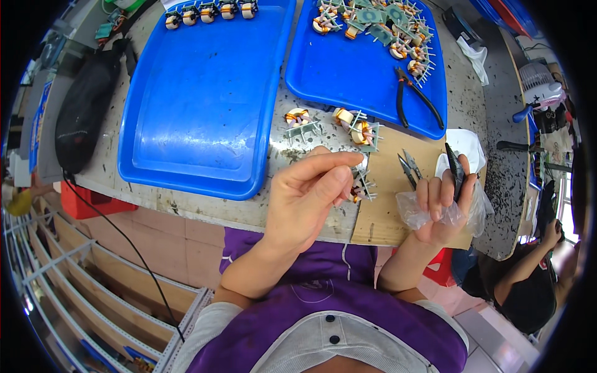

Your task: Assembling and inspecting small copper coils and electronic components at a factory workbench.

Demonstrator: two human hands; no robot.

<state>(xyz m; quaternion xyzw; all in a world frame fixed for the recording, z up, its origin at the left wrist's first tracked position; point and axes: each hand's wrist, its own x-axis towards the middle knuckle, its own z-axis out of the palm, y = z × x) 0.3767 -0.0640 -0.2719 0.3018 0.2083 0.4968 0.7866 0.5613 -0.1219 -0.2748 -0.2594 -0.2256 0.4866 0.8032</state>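
My left hand point(305, 199) is closed, thumb and forefinger pinched together. Right at its fingertips is a small wire-wound ring coil on a board with pins point(362, 188), partly hidden by the fingers; whether they grip it, I cannot tell. Farther back lie more such coils: one point(300, 119) to the left and a pair point(365, 133) side by side. My right hand point(443, 202) is closed around a slim black tool with a tapered tip point(455, 169). Crumpled clear plastic point(429, 213) wraps its fingers. Beside them, two pointed metal prongs point(408, 166) rest over brown cardboard point(379, 214).
A blue tray point(199, 105) on the left has a row of coils point(208, 11) at its far end. Another blue tray point(348, 78) carries piled coil boards point(379, 22) and black-handled cutters point(413, 99). A black bag point(90, 105) lies far left. Another person point(528, 280) is at right.
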